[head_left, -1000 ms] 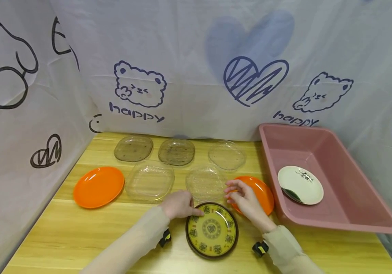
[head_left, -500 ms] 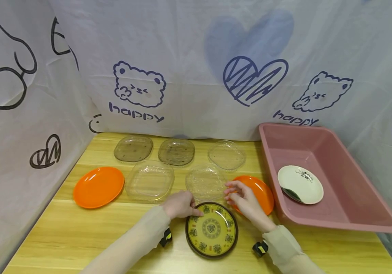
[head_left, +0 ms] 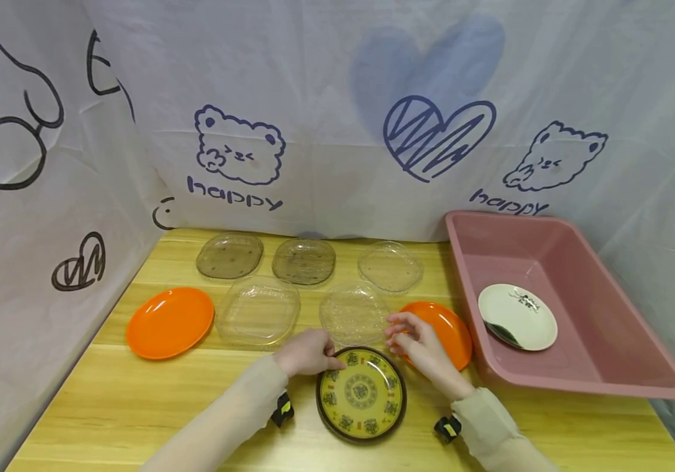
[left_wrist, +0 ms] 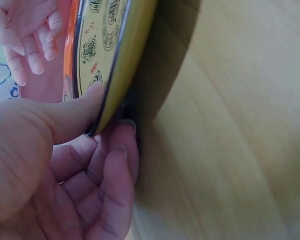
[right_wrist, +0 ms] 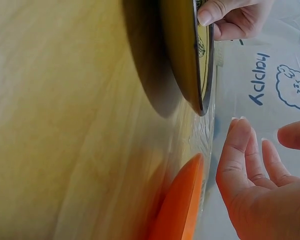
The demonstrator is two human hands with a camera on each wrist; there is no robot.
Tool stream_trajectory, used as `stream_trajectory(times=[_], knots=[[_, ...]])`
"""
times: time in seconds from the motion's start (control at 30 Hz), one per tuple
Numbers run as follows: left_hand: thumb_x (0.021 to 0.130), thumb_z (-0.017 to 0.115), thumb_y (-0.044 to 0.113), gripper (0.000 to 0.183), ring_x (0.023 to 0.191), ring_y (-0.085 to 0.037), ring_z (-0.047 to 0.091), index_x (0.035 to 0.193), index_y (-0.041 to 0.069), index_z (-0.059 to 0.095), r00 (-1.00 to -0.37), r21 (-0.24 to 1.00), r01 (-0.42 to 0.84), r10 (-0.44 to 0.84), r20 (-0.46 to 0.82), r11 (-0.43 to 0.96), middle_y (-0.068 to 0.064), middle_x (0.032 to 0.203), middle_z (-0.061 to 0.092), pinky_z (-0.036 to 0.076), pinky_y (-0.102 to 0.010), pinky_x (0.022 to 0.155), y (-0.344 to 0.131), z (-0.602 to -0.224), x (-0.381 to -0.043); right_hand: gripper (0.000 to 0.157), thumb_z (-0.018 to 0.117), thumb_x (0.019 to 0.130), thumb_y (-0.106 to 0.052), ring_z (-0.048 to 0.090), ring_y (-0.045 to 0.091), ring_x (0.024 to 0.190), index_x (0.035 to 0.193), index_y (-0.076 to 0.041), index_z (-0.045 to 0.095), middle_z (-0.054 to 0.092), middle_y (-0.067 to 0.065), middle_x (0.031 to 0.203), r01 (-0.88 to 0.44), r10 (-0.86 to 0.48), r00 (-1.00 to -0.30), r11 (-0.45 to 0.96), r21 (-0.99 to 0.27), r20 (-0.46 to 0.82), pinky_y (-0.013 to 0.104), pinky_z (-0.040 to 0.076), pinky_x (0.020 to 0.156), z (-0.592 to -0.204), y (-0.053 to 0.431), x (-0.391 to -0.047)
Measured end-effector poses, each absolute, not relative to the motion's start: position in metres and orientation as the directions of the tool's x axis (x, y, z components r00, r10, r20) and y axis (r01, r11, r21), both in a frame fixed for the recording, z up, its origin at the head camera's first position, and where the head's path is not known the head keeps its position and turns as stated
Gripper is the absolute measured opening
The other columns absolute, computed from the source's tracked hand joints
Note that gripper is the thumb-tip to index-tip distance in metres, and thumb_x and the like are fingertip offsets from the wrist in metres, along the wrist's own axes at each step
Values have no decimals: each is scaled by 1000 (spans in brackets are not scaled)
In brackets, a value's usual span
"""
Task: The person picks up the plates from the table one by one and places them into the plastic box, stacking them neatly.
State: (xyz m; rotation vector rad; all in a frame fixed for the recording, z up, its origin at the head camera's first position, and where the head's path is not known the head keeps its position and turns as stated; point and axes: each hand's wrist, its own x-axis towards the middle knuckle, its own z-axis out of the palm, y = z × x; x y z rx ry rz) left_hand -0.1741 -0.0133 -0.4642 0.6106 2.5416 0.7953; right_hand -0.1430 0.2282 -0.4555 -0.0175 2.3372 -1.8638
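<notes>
A yellow plate with a dark rim and dark printed motifs (head_left: 361, 392) is near the front of the table. My left hand (head_left: 307, 354) pinches its upper-left rim, thumb on top and fingers beneath; the left wrist view shows the plate's yellow underside (left_wrist: 135, 60) and a shadow on the wood. My right hand (head_left: 423, 344) holds nothing, its fingers loosely bent above an orange plate (head_left: 452, 334). The right wrist view shows that hand (right_wrist: 260, 185) apart from the yellow plate (right_wrist: 182, 55), with the orange plate's edge (right_wrist: 182, 205) lower down.
A pink basin (head_left: 603, 314) on the right contains a whitish plate with a green patch (head_left: 520, 318). Clear plates (head_left: 257, 311) and smoky ones (head_left: 230, 255) stand in rows at the back. Another orange plate (head_left: 170, 323) lies left. A printed cloth (head_left: 326, 118) hangs behind the table.
The yellow plate and my left hand have shifted very slightly left and away from me. My right hand stays practically where it was.
</notes>
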Motion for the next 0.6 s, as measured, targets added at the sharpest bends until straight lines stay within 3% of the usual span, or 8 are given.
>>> stream_trajectory(times=[0.6], knots=[[98, 66, 24, 46, 50, -8, 32, 61, 20, 39, -805, 683, 255, 541, -242, 685, 8, 56, 35, 29, -20, 49, -26, -464, -174, 38, 48, 94, 8, 66, 21, 92, 132, 9, 51, 62, 32, 118, 104, -110, -985, 208, -973, -129, 25, 60, 80, -456, 225, -143]])
